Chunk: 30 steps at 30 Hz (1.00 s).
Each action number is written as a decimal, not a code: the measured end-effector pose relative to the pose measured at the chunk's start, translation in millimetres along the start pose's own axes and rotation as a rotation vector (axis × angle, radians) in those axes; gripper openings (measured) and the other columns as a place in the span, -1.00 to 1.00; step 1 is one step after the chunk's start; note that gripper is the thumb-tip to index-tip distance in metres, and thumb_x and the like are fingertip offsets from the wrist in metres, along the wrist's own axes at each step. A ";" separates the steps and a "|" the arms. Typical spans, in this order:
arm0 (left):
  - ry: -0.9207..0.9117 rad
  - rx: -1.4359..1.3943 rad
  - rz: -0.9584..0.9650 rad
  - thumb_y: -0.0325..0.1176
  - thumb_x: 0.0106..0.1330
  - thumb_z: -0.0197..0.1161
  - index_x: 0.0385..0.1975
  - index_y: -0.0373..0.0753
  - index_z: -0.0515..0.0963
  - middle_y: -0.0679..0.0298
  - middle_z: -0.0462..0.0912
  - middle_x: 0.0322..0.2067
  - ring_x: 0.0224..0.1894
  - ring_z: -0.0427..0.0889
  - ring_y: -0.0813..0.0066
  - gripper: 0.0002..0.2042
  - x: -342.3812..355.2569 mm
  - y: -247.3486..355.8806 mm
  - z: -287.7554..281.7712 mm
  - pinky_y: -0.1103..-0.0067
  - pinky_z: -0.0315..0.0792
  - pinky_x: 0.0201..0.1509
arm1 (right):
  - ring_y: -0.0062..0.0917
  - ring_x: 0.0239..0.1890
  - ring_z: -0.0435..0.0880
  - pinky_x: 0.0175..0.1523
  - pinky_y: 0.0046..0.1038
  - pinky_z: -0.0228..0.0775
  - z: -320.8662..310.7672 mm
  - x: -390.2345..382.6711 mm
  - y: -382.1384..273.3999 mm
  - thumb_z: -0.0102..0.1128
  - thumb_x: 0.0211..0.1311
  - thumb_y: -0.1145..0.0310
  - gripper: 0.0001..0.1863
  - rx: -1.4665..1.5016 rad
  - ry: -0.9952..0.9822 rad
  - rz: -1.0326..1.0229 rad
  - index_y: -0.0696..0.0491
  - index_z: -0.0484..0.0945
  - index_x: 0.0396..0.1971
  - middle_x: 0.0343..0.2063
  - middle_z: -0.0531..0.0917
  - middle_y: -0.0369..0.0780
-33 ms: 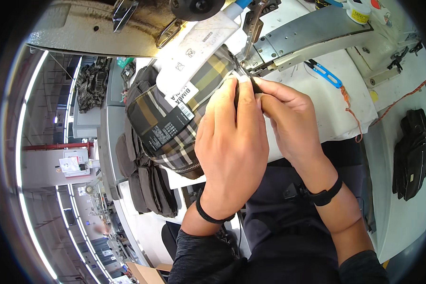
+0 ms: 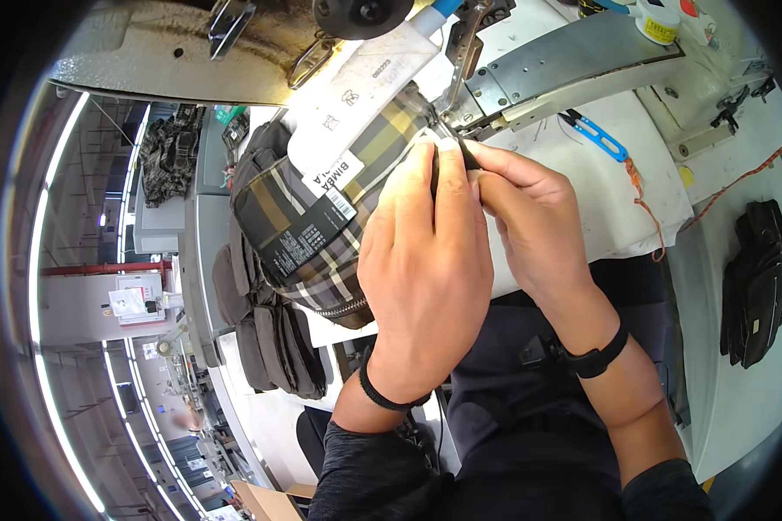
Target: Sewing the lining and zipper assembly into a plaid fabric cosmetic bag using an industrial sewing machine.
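A plaid bag piece (image 2: pixel 313 260) in olive, grey and cream, with white and black sewn-in labels and a zip along its lower edge, lies under the sewing machine's head. My left hand (image 2: pixel 426 260) rests over its right part, fingers pressed together on the edge just below the presser-foot area (image 2: pixel 443 117). My right hand (image 2: pixel 539 226) pinches the dark edge (image 2: pixel 466 154) of the same piece beside the left fingertips. The fingertips partly hide what is held between them.
Blue thread snips (image 2: pixel 595 135) with orange cord lie right of the hands. Dark folded pieces are stacked at left (image 2: pixel 269 347) and on the right side table (image 2: pixel 756 278). A small white bottle (image 2: pixel 659 22) stands at the top right; a cardboard box (image 2: pixel 261 499) is at lower left.
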<state>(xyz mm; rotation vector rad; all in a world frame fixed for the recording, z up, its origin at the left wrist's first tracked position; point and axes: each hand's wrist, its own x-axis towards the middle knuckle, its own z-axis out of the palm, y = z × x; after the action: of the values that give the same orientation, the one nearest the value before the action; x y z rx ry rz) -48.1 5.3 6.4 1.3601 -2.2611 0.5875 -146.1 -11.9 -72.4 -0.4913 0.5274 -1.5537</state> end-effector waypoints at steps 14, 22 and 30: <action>0.014 -0.379 -0.005 -0.49 0.38 0.39 0.01 -0.33 0.70 0.03 0.78 -0.07 -0.08 0.79 0.09 -0.76 12.1 -35.1 5.0 0.38 0.66 0.00 | -0.75 -0.24 0.70 -0.13 -0.67 0.54 21.3 2.9 -3.1 0.26 0.43 0.59 -0.78 -0.106 0.089 -0.210 0.31 0.73 -0.01 -0.23 0.79 -0.27; -0.384 -0.368 -0.083 -0.46 0.18 0.51 -0.13 -0.31 0.53 0.03 0.65 -0.22 -0.12 0.68 0.00 -0.67 26.1 -73.9 -20.9 0.31 0.55 -0.01 | -0.74 -0.36 0.68 -0.22 -0.62 0.54 31.4 7.4 0.9 0.30 0.28 0.54 -0.83 -0.336 0.122 -0.280 0.30 0.69 -0.18 -0.40 0.77 -0.25; -0.422 -0.431 0.236 -0.52 0.35 0.33 -0.18 -0.36 0.48 -0.07 0.61 -0.27 -0.15 0.62 -0.14 -0.83 34.7 -81.5 -4.4 0.24 0.51 -0.04 | -0.60 -0.38 0.72 -0.30 -0.49 0.55 28.1 9.3 -0.6 0.33 0.18 0.46 -0.73 -0.296 0.159 -0.283 0.26 0.63 -0.14 -0.42 0.76 -0.16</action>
<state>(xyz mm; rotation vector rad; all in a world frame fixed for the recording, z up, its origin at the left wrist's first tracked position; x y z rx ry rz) 10.8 -51.7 40.4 1.0801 -2.6974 -0.1416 -130.1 -22.2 -49.7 -0.6947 0.8470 -1.8039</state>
